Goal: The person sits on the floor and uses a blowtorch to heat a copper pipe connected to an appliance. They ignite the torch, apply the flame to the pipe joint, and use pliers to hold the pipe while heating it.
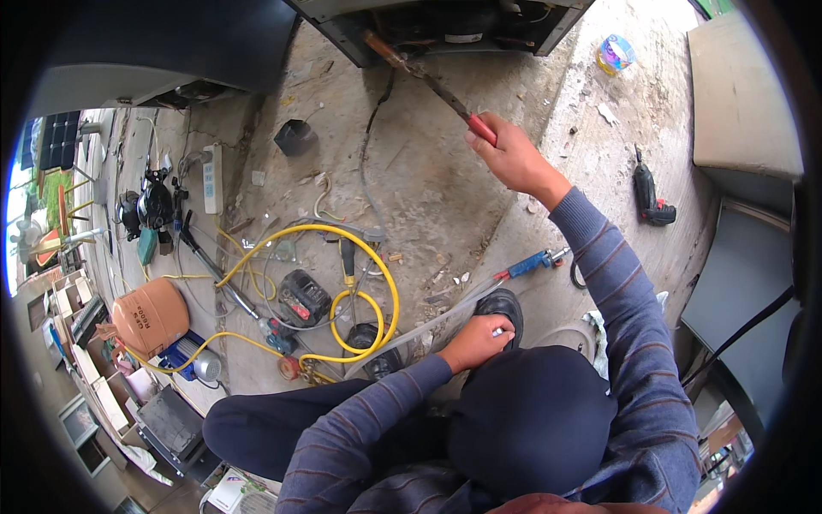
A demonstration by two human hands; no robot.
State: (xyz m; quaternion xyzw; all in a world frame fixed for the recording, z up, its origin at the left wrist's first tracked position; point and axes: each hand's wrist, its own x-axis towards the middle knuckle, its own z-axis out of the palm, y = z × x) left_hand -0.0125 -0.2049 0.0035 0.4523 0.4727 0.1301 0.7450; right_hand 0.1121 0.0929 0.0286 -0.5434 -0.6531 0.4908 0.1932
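Note:
My right hand [514,158] reaches forward, closed round the red grip of long dark pliers [449,98]. Their far end meets a short copper-coloured tube [384,50] at the open underside of a dark appliance [462,26]. Whether the jaws clamp the tube is too small to tell. Near my knee, my left hand [473,343] is closed above my black shoe [505,307], with a small whitish thing showing at its fingers; its kind is unclear. A blue-handled torch [535,264] lies on the ground between my two arms.
A yellow hose [394,295] coils left of my feet, near an orange gas cylinder [151,315] and a black battery pack [304,298]. Farther off stand a power strip [213,178] and a black cup [295,137]. A cordless driver [652,190] lies right, beside a cardboard-coloured box [741,90].

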